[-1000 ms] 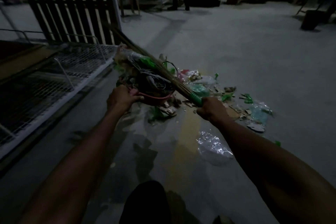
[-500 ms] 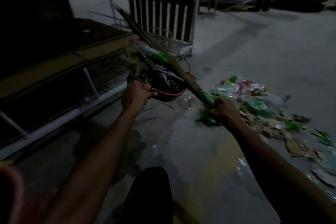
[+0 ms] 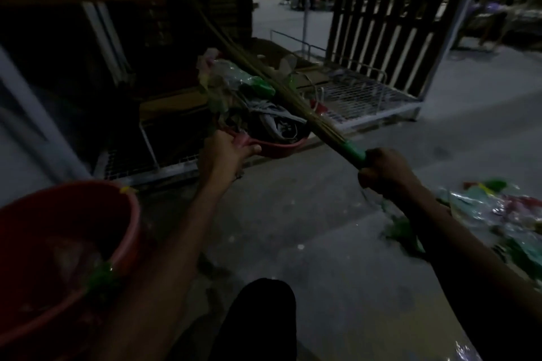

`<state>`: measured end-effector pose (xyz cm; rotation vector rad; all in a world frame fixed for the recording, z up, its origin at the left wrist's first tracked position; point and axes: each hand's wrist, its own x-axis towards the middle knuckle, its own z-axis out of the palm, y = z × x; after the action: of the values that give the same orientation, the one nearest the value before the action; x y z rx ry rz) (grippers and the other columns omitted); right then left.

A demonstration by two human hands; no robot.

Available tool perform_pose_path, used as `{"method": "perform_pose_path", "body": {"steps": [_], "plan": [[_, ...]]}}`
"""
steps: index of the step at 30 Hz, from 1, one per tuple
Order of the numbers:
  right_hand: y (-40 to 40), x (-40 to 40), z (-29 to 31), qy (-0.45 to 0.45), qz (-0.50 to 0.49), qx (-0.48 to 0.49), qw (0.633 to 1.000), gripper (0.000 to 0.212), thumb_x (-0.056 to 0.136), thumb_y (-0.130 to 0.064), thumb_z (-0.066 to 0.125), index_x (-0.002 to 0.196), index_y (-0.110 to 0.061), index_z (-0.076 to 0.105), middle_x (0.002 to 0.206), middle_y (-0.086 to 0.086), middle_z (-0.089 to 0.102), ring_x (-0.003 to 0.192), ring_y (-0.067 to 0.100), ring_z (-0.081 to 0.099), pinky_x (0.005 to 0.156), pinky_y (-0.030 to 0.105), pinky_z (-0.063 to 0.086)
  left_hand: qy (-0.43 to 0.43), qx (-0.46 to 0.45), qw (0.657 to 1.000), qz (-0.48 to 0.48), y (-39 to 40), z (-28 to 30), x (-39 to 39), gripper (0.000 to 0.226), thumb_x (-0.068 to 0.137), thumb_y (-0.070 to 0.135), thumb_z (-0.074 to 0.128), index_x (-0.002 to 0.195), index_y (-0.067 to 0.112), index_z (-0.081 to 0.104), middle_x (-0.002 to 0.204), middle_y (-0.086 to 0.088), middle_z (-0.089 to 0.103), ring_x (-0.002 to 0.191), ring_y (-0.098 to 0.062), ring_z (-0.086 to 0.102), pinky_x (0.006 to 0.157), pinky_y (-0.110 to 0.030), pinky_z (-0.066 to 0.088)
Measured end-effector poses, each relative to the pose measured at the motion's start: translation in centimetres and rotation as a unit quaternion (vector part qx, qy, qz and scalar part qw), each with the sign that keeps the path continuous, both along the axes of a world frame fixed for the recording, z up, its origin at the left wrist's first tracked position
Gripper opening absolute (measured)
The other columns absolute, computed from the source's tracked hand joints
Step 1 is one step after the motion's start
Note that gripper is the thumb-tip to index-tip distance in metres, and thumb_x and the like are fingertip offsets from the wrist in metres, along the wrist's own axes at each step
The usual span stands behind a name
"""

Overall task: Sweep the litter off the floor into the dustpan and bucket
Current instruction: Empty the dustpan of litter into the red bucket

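Bucket point(image 3: 126, 214), below-left of my fingers, already holds some litter. My left hand point(image 3: 225, 155) is clamped on the loaded dustpan point(image 3: 281, 146), not yet emptied. Right hand point(image 3: 384, 170) grips the broom point(image 3: 322, 126). Litter point(image 3: 498, 214) remains on the floor right of it.

dustpan point(image 3: 278, 146): red, heaped | bucket point(image 3: 129, 231): red | litter point(image 3: 504, 214): floor

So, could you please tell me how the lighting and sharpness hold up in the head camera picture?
Head view: very dim overall, upper left nearly black; the brightest patch is the floor beyond the slatted gate. Head view: the bucket at lower left is soft and blurred, while the hands, left and right, read fairly clearly. Head view: wide-angle bending shows at the edges.
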<state>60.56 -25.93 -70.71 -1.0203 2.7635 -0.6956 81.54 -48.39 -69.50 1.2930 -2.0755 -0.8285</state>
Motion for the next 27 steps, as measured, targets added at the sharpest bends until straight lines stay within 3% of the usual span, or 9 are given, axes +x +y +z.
{"method": "perform_pose_path", "body": {"steps": [2,4,8,10,16,20,27], "plan": [[-1.4,0.4,0.4,0.010,0.040,-0.003,0.999,0.016,0.072,-0.009,0.070,0.072,-0.017,0.057,0.061,0.007,0.058,0.051,0.022,0.057,0.050,0.021,0.039,0.007,0.002,0.999,0.033,-0.6,0.1,1.8,0.043,0.067,0.053,0.082,0.081,0.015,0.069,0.067,-0.004,0.065,0.064,-0.024,0.065,0.056,-0.028,0.047],[-2.8,0.9,0.5,0.020,0.075,-0.007,0.997,0.011,0.073,-0.009,0.070,0.079,-0.014,0.061,0.064,0.009,0.059,0.054,0.023,0.057,0.050,0.021,0.037,0.005,-0.011,0.998,0.067,-0.4,0.3,3.9,0.043,0.068,0.053,0.081,0.081,0.014,0.069,0.069,-0.004,0.065,0.066,-0.025,0.065,0.052,-0.027,0.042],[-4.6,3.4,1.1,0.007,0.130,-0.014,0.991,0.025,0.069,-0.009,0.071,0.094,-0.007,0.073,0.061,0.012,0.062,0.052,0.027,0.062,0.051,0.025,0.045,0.017,-0.006,0.995,0.099,1.2,2.1,8.0,0.037,0.068,0.048,0.083,0.080,0.016,0.069,0.073,-0.007,0.068,0.066,-0.025,0.066,0.057,-0.029,0.048],[-5.6,5.3,2.1,-0.025,0.147,0.002,0.989,0.026,0.069,-0.009,0.070,0.095,-0.008,0.072,0.057,0.012,0.063,0.048,0.026,0.062,0.048,0.029,0.050,0.021,-0.002,0.993,0.114,1.6,3.4,10.4,0.035,0.067,0.048,0.083,0.077,0.018,0.067,0.067,-0.003,0.065,0.065,-0.025,0.065,0.055,-0.027,0.043],[-10.1,9.9,3.5,-0.087,0.182,0.004,0.979,0.042,0.076,-0.002,0.070,0.118,0.000,0.067,0.064,0.013,0.063,0.047,0.022,0.060,0.038,0.022,0.043,0.027,-0.003,0.979,0.202,1.1,4.1,15.3,0.046,0.069,0.054,0.080,0.096,0.017,0.069,0.081,0.001,0.063,0.078,-0.023,0.061,0.066,-0.028,0.039],[-12.7,13.8,3.0,-0.094,0.230,-0.015,0.968,0.039,0.073,-0.004,0.072,0.111,0.003,0.067,0.071,0.015,0.065,0.051,0.025,0.063,0.041,0.026,0.049,0.034,-0.004,0.964,0.265,0.6,3.8,19.1,0.054,0.068,0.057,0.079,0.088,0.009,0.067,0.080,-0.009,0.069,0.074,-0.029,0.068,0.060,-0.031,0.047],[-13.7,19.5,4.7,-0.124,0.289,-0.004,0.949,0.041,0.075,-0.004,0.072,0.115,0.003,0.066,0.071,0.017,0.066,0.051,0.027,0.062,0.042,0.029,0.051,0.057,-0.010,0.939,0.339,3.5,5.3,23.5,0.059,0.067,0.050,0.083,0.108,0.010,0.070,0.107,-0.013,0.071,0.095,-0.033,0.067,0.081,-0.039,0.054]]}}
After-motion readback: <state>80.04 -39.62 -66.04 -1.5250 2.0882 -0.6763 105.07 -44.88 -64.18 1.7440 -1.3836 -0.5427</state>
